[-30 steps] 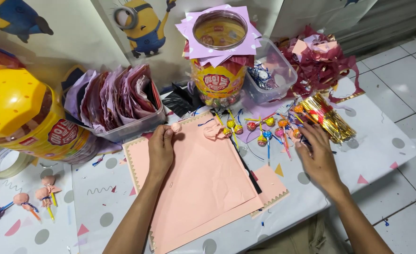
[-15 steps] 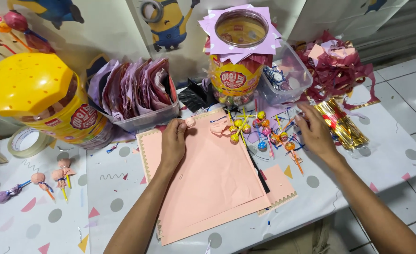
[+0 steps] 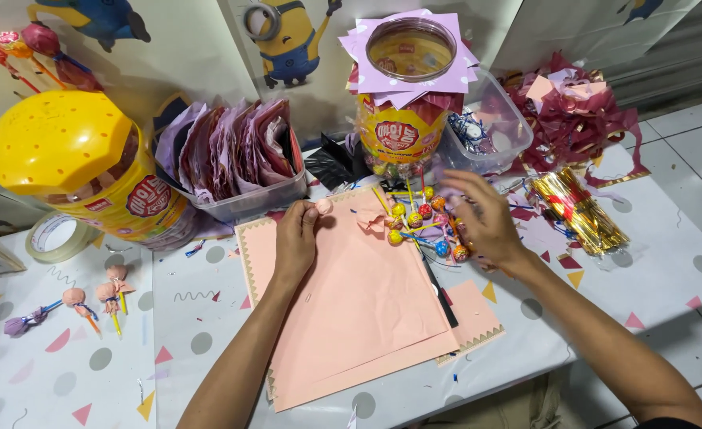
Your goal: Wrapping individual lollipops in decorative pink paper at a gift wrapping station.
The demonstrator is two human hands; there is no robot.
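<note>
Head view: the left hand [image 3: 297, 238] is resting on the pink paper stack [image 3: 359, 310], fingertips pinching a pink-wrapped lollipop [image 3: 322, 206]. The right hand [image 3: 486, 222], fingers loosely spread and gripping nothing, is hovering over the loose lollipops [image 3: 414, 222]. The yellow jar [image 3: 403, 131], clear tub [image 3: 240, 199] and gold ties [image 3: 577, 210] are crowding the table's [image 3: 208, 318] far side.

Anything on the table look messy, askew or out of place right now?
Mostly craft clutter. The pink paper sheets lie fanned and skewed, lower corners overhanging the table edge. Loose lollipops are scattered under the right hand. Crumpled red wrapping scraps are heaped at the far right. Nothing looks spilled or broken.
</note>
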